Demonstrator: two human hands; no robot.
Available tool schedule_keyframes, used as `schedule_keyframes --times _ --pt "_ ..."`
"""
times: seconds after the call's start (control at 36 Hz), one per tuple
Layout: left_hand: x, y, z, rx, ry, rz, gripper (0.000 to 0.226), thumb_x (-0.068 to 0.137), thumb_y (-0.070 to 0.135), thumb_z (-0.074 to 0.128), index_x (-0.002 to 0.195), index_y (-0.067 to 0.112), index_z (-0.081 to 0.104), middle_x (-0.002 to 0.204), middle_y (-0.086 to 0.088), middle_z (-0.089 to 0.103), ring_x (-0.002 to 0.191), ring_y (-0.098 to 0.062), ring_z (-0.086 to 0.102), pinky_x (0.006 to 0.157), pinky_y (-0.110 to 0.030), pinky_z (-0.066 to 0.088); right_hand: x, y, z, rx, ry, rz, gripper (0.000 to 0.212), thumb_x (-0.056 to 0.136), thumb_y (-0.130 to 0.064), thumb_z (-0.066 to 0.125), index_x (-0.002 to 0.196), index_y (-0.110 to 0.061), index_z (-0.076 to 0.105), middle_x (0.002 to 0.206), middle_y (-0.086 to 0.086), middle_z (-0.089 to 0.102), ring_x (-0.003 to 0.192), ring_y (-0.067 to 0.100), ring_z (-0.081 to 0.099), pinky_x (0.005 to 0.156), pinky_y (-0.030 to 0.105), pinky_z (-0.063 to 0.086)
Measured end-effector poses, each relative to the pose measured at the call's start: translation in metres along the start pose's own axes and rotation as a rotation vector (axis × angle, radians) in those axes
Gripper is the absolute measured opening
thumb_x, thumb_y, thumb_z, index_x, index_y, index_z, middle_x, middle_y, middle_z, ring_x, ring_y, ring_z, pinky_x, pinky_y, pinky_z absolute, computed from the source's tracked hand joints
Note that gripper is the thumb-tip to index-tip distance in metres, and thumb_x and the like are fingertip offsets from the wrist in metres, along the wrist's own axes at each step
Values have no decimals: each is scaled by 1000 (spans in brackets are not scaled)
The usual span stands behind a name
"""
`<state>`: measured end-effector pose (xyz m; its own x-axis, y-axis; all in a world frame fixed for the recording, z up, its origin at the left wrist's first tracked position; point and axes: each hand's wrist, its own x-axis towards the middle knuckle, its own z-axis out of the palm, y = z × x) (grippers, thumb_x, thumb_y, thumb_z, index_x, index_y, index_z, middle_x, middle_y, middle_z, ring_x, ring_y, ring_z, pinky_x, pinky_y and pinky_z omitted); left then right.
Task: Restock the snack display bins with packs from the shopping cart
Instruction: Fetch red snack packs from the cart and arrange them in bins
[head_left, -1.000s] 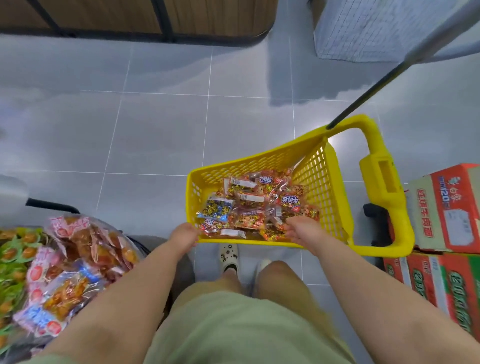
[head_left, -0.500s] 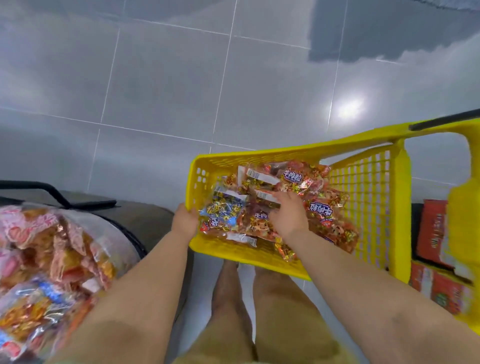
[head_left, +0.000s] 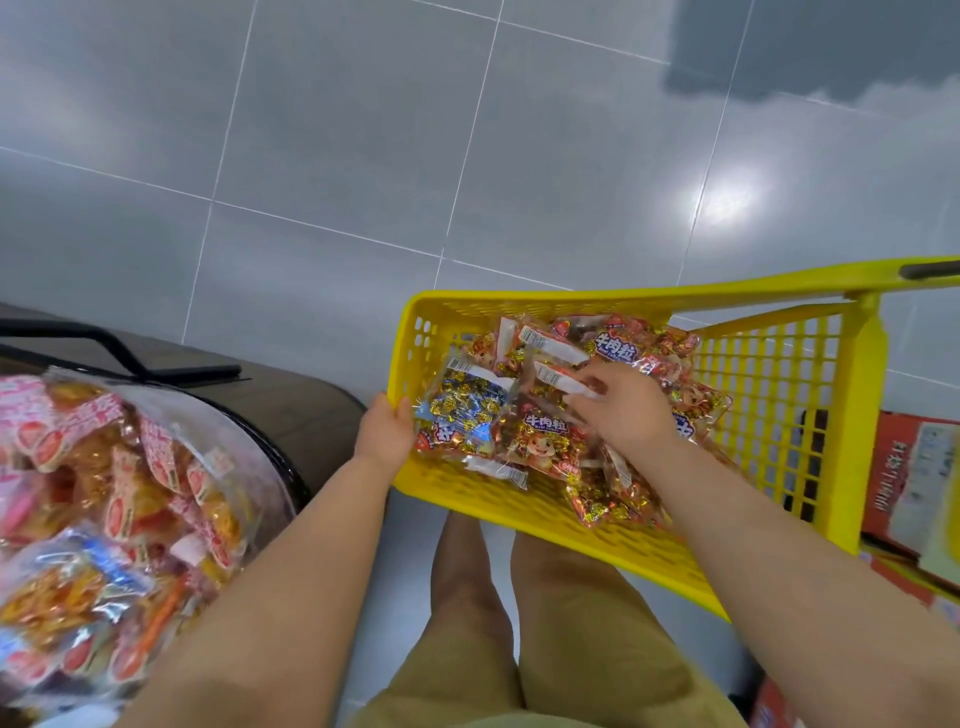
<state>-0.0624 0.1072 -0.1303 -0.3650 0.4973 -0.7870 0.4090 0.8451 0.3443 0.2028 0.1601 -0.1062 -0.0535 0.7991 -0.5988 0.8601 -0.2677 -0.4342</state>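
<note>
A yellow plastic shopping cart (head_left: 779, 384) stands on the floor in front of my legs, holding several snack packs (head_left: 540, 441), most of them red, one blue (head_left: 462, 410). My left hand (head_left: 387, 428) grips the cart's near left rim. Inside the cart, my right hand (head_left: 621, 405) lies on the pile with its fingers curled onto a pack with a white end. At the left edge a clear display bin (head_left: 228, 447) is heaped with pink and orange snack packs (head_left: 98, 519).
Red cardboard boxes (head_left: 914, 478) are stacked to the right of the cart. A dark stand with a black bar (head_left: 130, 358) sits behind the bin. Grey tiled floor spreads beyond the cart.
My right hand moved from the cart's near rim into the pile of packs. My view dropped and came closer to the cart. The left hand stayed on the rim.
</note>
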Motion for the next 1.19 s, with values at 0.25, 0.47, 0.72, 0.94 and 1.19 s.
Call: schedule_keyframes --times 0.25,0.47,0.72,0.94,1.19 --pt "-33 31 -26 -317 129 254 29 99 33 48 116 13 59 111 -5 62 109 -18 58 99 -40 46 -9 -51 -40 436 -462 81 20 71 -39 79 81 -34 62 83 -20 58 72 -3 60 57 16 41" --pt "-46 25 -38 -530 -461 45 28 89 13 66 116 18 61 109 -6 71 99 -21 69 83 -36 56 21 -89 11 591 -614 198 20 75 -36 77 88 -28 65 94 -7 61 84 10 62 58 18 53" --pt "-31 -17 -41 -613 -197 -1 25 91 9 63 109 24 55 111 -8 68 100 -24 67 83 -40 55 34 -69 80 579 -381 674 60 89 -33 62 134 1 38 128 19 53 116 32 55 98 41 48" --pt "-36 -34 -52 -691 -49 3 32 93 10 61 118 24 47 115 -4 64 106 -24 64 93 -47 51 22 -75 88 1059 -43 842 85 82 -28 70 146 -9 18 145 24 32 127 41 40 91 43 44" --pt "-38 -18 -63 -731 -75 4 39 94 5 57 131 16 51 121 -11 66 109 -29 64 98 -54 48 5 -45 52 1209 -365 795 22 86 -7 66 100 -11 50 77 5 53 67 12 56 53 22 51"
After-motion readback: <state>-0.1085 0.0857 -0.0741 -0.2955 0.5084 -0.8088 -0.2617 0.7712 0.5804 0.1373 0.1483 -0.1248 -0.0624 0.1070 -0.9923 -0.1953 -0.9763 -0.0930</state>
